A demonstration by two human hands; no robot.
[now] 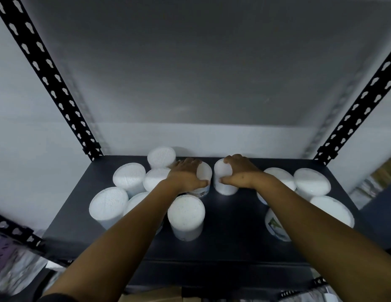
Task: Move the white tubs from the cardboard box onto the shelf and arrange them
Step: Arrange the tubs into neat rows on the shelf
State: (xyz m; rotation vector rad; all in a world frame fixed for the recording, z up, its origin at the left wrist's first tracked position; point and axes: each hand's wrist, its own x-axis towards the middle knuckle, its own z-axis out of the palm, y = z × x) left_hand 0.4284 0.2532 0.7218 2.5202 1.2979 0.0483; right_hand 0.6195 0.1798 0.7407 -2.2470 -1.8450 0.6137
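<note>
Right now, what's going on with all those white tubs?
A person is stocking a dark shelf with white tubs. The left hand grips one tub and the right hand grips another, side by side near the back. More tubs stand in clusters at the left and right, and one stands alone in front. The middle is mostly bare.

A storeroom: slotted black steel shelving (48, 68) holding stock.

Matt dark metal shelf (234, 214); grainy white tubs (186, 211)
</note>
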